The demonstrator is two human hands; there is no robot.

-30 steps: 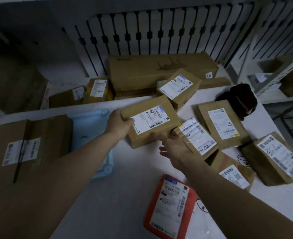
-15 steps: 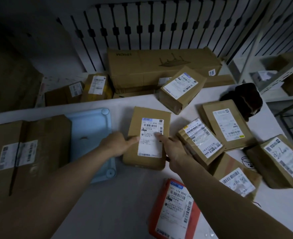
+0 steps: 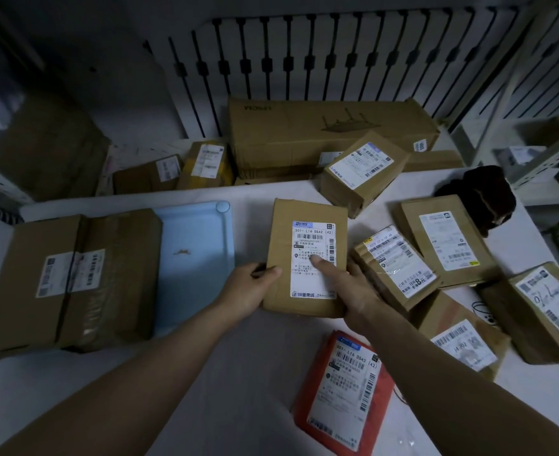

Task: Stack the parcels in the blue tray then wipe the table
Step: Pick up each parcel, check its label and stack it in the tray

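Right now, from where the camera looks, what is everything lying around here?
held parcel: 1, brown, table centre
blue tray: 1, light blue, left of held parcel
large box: 1, brown, over tray's left side
red parcel: 1, red, table's near edge
loose parcels: 5, brown, table's right half
long carton: 1, brown, behind table
small parcels: 2, brown, behind table, left
dark bundle: 1, black-brown, table's far right
table: 1, white
hands: 2, left hand and right hand grip held parcel
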